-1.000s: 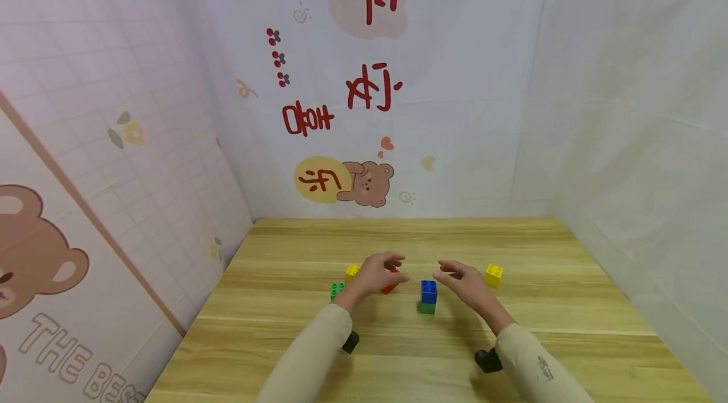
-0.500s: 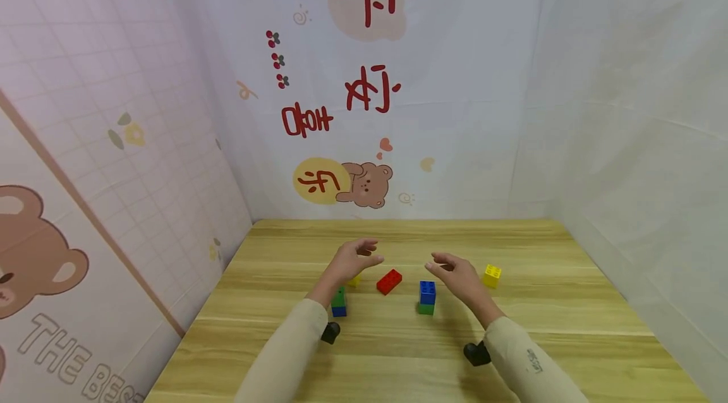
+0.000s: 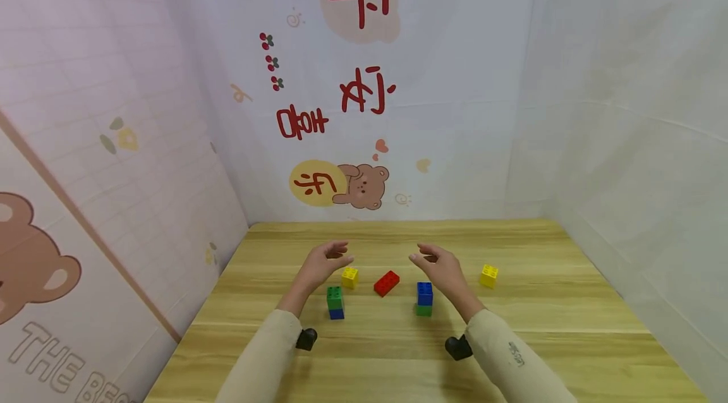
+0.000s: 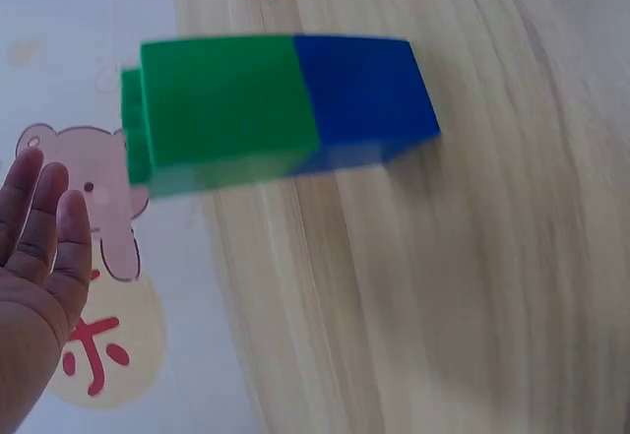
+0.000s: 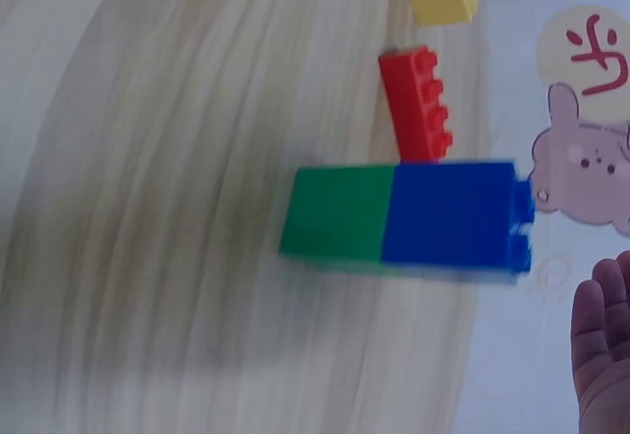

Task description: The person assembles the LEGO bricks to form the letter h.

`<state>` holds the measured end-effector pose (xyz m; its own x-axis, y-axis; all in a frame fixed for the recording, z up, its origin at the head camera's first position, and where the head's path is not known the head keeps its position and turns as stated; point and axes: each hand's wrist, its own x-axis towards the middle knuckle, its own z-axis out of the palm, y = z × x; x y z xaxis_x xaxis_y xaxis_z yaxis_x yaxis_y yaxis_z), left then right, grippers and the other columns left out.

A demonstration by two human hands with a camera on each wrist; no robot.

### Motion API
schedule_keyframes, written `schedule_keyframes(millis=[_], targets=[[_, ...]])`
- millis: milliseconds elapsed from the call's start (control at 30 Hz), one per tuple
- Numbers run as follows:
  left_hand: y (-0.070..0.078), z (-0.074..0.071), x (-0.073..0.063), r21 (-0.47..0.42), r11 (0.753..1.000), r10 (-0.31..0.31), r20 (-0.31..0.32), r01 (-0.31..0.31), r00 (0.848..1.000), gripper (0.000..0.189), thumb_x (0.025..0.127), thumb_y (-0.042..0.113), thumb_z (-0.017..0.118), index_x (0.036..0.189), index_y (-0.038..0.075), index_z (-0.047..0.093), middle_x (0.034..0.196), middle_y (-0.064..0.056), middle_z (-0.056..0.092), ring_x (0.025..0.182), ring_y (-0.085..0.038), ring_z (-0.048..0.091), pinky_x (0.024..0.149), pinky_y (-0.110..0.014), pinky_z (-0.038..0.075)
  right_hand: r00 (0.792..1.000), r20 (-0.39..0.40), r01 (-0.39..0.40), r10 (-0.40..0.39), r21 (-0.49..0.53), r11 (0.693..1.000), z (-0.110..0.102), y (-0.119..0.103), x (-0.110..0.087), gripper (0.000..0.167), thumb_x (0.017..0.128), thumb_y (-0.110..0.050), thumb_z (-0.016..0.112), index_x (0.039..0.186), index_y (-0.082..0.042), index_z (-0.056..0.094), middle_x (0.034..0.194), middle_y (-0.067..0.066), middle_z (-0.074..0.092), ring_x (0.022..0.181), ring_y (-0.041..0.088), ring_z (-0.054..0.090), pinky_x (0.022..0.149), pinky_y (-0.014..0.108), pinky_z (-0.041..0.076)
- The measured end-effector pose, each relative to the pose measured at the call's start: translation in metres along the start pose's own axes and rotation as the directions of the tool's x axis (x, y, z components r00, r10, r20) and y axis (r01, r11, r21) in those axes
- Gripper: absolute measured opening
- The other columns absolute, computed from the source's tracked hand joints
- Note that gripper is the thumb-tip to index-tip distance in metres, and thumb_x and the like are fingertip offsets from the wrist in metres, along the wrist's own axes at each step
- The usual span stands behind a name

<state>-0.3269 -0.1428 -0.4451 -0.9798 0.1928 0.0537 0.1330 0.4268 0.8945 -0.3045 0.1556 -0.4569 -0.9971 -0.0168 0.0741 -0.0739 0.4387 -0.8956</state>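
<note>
My left hand (image 3: 323,264) hovers with relaxed fingers near the left stack, where a green toy brick (image 3: 334,297) sits on a blue toy brick (image 3: 337,313). Just past that stack is a yellow brick (image 3: 349,277). My right hand (image 3: 442,269), also relaxed and holding nothing, is above and behind the right stack: a blue brick (image 3: 424,293) on top of a green brick (image 3: 424,310). Between the two stacks a longer red brick (image 3: 387,283) lies at a slant. In the right wrist view the fingers (image 5: 600,326) stand apart from the stack.
Another yellow brick (image 3: 489,275) stands at the right, beyond my right hand. The wooden table (image 3: 364,365) ends at a printed cloth wall (image 3: 466,138) at the back, with cloth walls on both sides. Black wrist mounts (image 3: 458,347) hang below the sleeves.
My left hand has moved left, away from the red brick, uncovering it, the left stack and the yellow brick. The right hand has shifted slightly left and farther back. The bricks stay put.
</note>
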Motion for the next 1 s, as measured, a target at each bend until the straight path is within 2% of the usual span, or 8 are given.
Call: schedule_keyframes(millis=[167, 467, 567, 733, 1000], targets=[[-0.010, -0.009, -0.005, 0.002, 1.000, -0.017, -0.018, 0.017, 1.000, 0.047, 0.094, 0.030, 0.071, 0.136, 0.014, 0.060, 0.129, -0.010, 0.062, 0.117, -0.027, 0.057, 0.099, -0.048, 0.046, 0.999, -0.024, 0.021, -0.021, 0.014, 1.000, 0.014, -0.013, 0.002, 0.053, 0.094, -0.037, 0.070, 0.137, -0.009, 0.059, 0.134, 0.014, 0.059, 0.117, 0.029, 0.059, 0.090, 0.043, 0.053], [-0.025, -0.018, -0.018, -0.031, 0.998, -0.062, -0.041, 0.061, 0.997, 0.047, 0.094, 0.029, 0.071, 0.135, 0.011, 0.060, 0.126, -0.009, 0.063, 0.115, -0.026, 0.058, 0.100, -0.048, 0.046, 0.998, -0.059, 0.040, -0.034, 0.100, 0.994, 0.049, -0.034, -0.010, 0.053, 0.093, -0.035, 0.070, 0.136, -0.006, 0.059, 0.133, 0.015, 0.059, 0.116, 0.031, 0.058, 0.089, 0.043, 0.053], [-0.032, -0.022, -0.024, -0.044, 0.997, -0.068, -0.034, 0.066, 0.997, 0.047, 0.094, 0.028, 0.070, 0.136, 0.009, 0.059, 0.126, -0.012, 0.063, 0.115, -0.028, 0.058, 0.099, -0.048, 0.046, 0.998, -0.062, 0.037, -0.031, 0.108, 0.993, 0.063, -0.034, -0.013, 0.055, 0.093, -0.035, 0.071, 0.138, -0.005, 0.058, 0.134, 0.014, 0.059, 0.117, 0.031, 0.057, 0.091, 0.044, 0.052], [-0.042, -0.028, -0.034, -0.045, 0.994, -0.099, -0.018, 0.098, 0.995, 0.046, 0.095, 0.029, 0.069, 0.136, 0.010, 0.059, 0.125, -0.008, 0.063, 0.115, -0.025, 0.058, 0.098, -0.047, 0.047, 0.998, -0.062, 0.013, -0.008, 0.087, 0.996, 0.084, -0.031, -0.020, 0.060, 0.093, -0.036, 0.071, 0.140, -0.003, 0.054, 0.135, 0.017, 0.058, 0.118, 0.034, 0.056, 0.093, 0.047, 0.051], [-0.055, -0.033, -0.046, -0.107, 0.985, -0.129, 0.041, 0.132, 0.991, 0.051, 0.095, 0.033, 0.068, 0.137, 0.006, 0.057, 0.127, -0.008, 0.063, 0.114, -0.025, 0.059, 0.097, -0.050, 0.047, 0.992, -0.082, -0.089, 0.094, 0.059, 0.994, 0.103, -0.013, -0.027, 0.063, 0.092, -0.035, 0.072, 0.139, 0.004, 0.052, 0.128, 0.021, 0.060, 0.111, 0.032, 0.059, 0.094, 0.047, 0.051]])
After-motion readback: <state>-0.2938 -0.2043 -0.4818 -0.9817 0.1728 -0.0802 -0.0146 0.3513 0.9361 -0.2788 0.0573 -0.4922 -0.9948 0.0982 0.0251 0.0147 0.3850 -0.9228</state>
